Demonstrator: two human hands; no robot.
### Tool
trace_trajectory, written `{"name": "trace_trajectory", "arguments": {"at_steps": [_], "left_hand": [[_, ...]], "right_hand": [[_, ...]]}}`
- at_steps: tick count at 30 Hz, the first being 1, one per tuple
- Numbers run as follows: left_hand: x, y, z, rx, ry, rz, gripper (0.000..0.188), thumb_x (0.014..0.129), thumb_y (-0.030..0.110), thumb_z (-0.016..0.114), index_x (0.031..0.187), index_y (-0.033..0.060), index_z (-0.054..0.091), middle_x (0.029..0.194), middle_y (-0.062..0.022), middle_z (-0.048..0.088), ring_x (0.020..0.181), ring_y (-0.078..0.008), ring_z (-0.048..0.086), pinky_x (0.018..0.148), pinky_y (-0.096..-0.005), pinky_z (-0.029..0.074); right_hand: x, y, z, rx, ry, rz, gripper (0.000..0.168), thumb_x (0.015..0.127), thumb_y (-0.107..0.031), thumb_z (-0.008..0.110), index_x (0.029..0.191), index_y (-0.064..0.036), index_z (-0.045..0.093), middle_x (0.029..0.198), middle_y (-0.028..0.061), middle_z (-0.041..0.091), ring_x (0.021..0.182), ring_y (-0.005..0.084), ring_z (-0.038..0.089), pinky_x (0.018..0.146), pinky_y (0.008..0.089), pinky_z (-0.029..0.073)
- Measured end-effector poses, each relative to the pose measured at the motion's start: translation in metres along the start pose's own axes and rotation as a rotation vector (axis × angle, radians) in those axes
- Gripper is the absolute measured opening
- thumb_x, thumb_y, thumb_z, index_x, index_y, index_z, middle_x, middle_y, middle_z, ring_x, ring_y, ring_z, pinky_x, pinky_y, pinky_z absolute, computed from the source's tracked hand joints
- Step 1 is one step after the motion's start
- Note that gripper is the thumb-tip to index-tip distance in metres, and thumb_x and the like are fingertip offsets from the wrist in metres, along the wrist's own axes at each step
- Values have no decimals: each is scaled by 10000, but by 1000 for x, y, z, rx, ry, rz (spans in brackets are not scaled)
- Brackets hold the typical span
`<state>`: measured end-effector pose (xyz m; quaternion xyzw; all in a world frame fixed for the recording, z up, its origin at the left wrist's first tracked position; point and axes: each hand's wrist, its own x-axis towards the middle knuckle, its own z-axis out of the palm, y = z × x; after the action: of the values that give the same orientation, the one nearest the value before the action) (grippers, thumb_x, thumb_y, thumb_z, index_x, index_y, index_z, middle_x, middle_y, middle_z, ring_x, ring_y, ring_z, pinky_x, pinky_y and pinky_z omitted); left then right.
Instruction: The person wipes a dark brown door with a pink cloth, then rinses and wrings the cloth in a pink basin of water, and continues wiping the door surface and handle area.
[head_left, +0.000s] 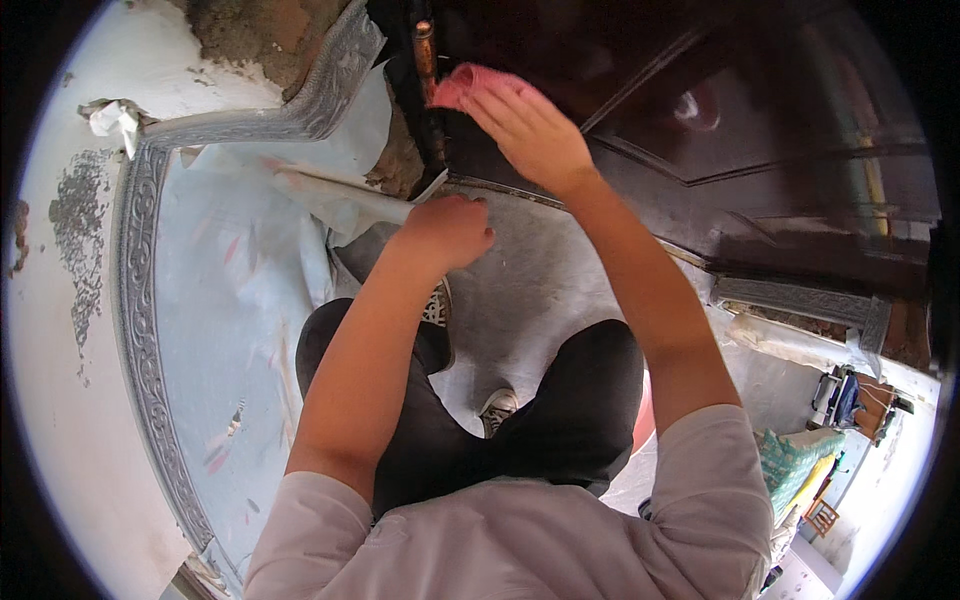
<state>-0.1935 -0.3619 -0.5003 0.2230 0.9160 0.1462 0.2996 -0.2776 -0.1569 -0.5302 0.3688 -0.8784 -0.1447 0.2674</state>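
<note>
My right hand (525, 127) presses a folded pink cloth (459, 86) with extended fingers against the hinge-side edge of a dark, glossy panelled door (645, 142). The cloth lies beside a copper-coloured door hinge (425, 52). My left hand (446, 229) is lower and to the left, its fingers curled, over the grey floor near the loose end of a torn wall covering (352, 195). Whether the left hand holds anything is hidden by its own back.
A pale blue wall covering (217, 300) with an embossed grey border (139, 247) peels at the left. Crumbling plaster (247, 37) shows above it. Part of a pink object (645, 420) stands by my right knee. A green checked cloth (799, 461) and furniture lie at the lower right.
</note>
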Motion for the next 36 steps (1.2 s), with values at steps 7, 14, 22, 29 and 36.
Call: {"name": "trace_trajectory", "arguments": {"at_steps": [7, 14, 22, 29, 36], "left_hand": [[-4, -22, 5, -35, 56, -62, 380, 1056, 340, 625, 1178, -12, 697, 1217, -220, 738, 1165, -444, 709, 1011, -559, 570], [-27, -34, 14, 47, 96, -59, 339, 1022, 299, 667, 1185, 4, 702, 1167, -210, 741, 1121, -437, 719, 992, -555, 584], [-29, -47, 0, 100, 76, -128, 307, 1021, 277, 675, 1167, 10, 705, 1149, -209, 747, 1108, -419, 735, 970, -551, 594], [1, -15, -12, -30, 270, 83, 247, 1010, 250, 676, 1112, 29, 717, 1101, -204, 749, 1017, -430, 749, 866, -543, 622], [5, 38, -69, -299, 1025, 581, 235, 928, 36, 717, 1159, 72, 727, 1165, -135, 751, 1017, -391, 740, 863, -469, 608]], "right_hand": [[-58, -73, 121, 24, -281, -112, 750, 1034, -155, 538, 1755, -182, 338, 1813, -38, 335, 1658, 138, 320, 1377, 349, 237], [-76, -131, 213, 206, -669, -229, 721, 1087, -154, 495, 1768, -123, 264, 1834, -45, 283, 1669, 144, 287, 1385, 289, 229], [-76, -149, 249, 238, -651, -274, 608, 1077, -152, 521, 1671, -50, 441, 1794, 46, 377, 1646, 192, 362, 1368, 329, 297], [-86, -77, 163, 468, -472, -95, 654, 1024, -157, 564, 1665, -49, 485, 1788, 37, 402, 1639, 187, 373, 1381, 338, 258], [-25, 36, -11, 155, -198, -227, 524, 984, -302, 642, 1479, -145, 708, 1715, 12, 496, 1599, 180, 419, 1379, 382, 255]]}}
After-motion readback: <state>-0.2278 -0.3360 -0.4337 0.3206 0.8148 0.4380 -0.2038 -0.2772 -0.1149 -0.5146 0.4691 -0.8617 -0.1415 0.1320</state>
